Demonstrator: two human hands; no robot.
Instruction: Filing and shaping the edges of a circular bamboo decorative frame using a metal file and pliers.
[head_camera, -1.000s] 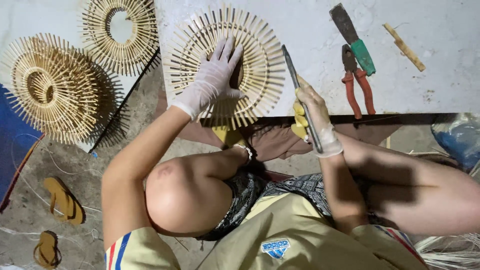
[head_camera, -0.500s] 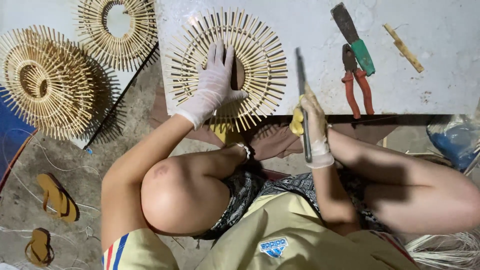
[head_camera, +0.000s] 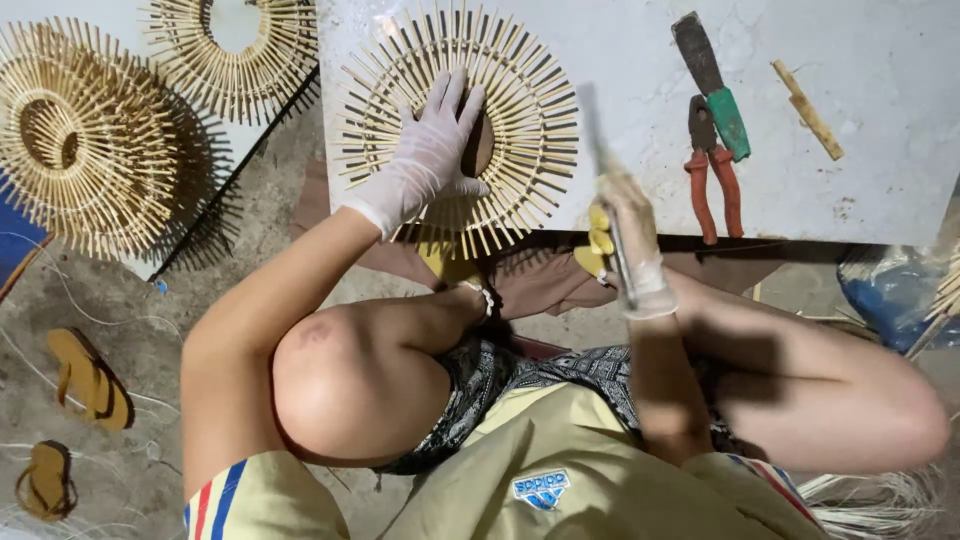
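From my feed: left hand (head_camera: 430, 150), white glove, lies flat with fingers spread on the round bamboo-stick ring (head_camera: 460, 125), palm near the open centre, pinning it to the white slab (head_camera: 880, 120). It presses rather than grips. The ring sits at the near-left part of the slab, its lower sticks overhanging the front edge

Right hand (head_camera: 630, 240), also gloved, fingers clenched round a long thin blade (head_camera: 600, 160), tip pointing up toward the ring's right rim. The blade is blurred, so I can't tell if it touches the sticks. Something yellow (head_camera: 598, 240) is just left of that hand; I can't say if it's held

My read: we're at the trimming or adjusting step on the ring's spokes, hold-down set, tool close to the right edge. The next move would need the pinning hand kept firm and clear of the blade's line, and the edge set against one stick at a time, since the spokes are thin and closely packed

Also on the slab, well to the right: green-handled tool (head_camera: 712, 85), red-handled pliers (head_camera: 710, 165) just below it, a bamboo offcut (head_camera: 806, 95). Two more stick rings to the left, one on another board (head_camera: 235, 50), one lower (head_camera: 85, 135). Sandals (head_camera: 90, 378) on the floor
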